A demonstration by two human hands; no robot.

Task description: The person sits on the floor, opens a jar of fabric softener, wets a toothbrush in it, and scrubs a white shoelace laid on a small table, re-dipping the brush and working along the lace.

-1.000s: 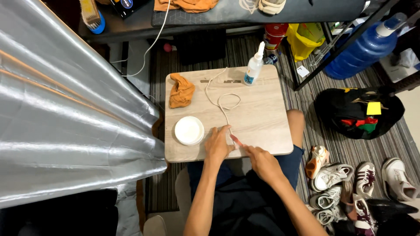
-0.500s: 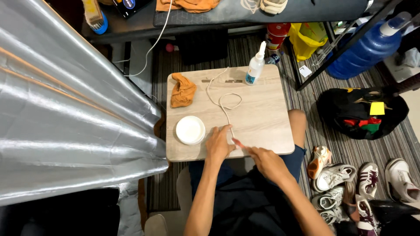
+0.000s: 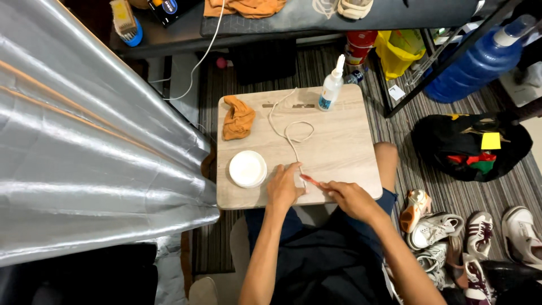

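Striped carpet surrounds a small wooden lap table (image 3: 350, 152), seen from the head camera looking straight down. On it, the left hand (image 3: 284, 189) lies with fingers pressed together over the near end of a white cord (image 3: 289, 133), which loops across the tabletop toward a glue bottle (image 3: 331, 90). Just beside it, the right hand (image 3: 351, 197) pinches a thin red tool (image 3: 310, 180), its tip at the cord. A white lid (image 3: 248, 168) and an orange cloth (image 3: 238, 117) sit to the left.
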